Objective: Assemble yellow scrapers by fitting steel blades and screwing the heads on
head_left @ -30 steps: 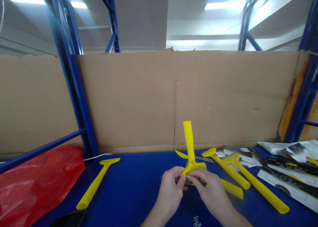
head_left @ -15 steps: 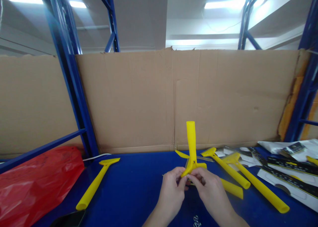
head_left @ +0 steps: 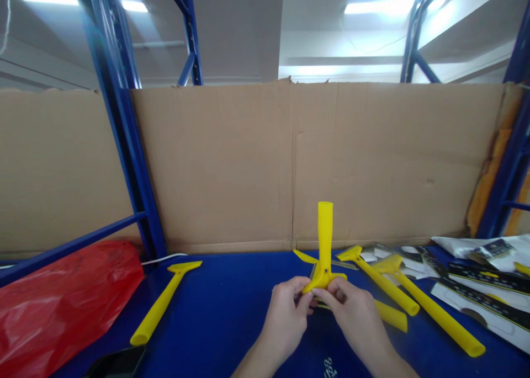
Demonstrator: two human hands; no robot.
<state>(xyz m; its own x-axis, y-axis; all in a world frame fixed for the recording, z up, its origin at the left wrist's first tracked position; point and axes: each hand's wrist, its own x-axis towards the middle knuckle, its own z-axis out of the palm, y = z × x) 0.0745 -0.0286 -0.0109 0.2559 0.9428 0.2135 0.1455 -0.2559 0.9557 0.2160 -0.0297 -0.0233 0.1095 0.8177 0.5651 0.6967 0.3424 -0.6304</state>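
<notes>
A yellow scraper (head_left: 325,237) stands with its tubular handle pointing up and its wide head down between my hands. My left hand (head_left: 289,312) pinches the head's left end between thumb and fingers. Opposite it, my right hand (head_left: 351,314) grips the right part of the same head, the two thumbs close together. Fingertips hide the lower edge of the head, and I cannot make out any small part between them. Behind my right hand lies another yellow scraper (head_left: 391,315), partly covered. Small metal screws and nuts (head_left: 330,368) lie on the blue table below my hands.
More yellow scrapers lie at right (head_left: 385,284) and left (head_left: 159,303). Printed packaging cards (head_left: 484,306) pile up at far right. A red plastic bag (head_left: 70,306) and a black phone-like object (head_left: 118,362) are at left. A cardboard wall (head_left: 215,163) closes the back.
The scraper's handle has swung slightly right and now stands more upright. Both hands keep their hold in nearly the same place. The view has shifted slightly.
</notes>
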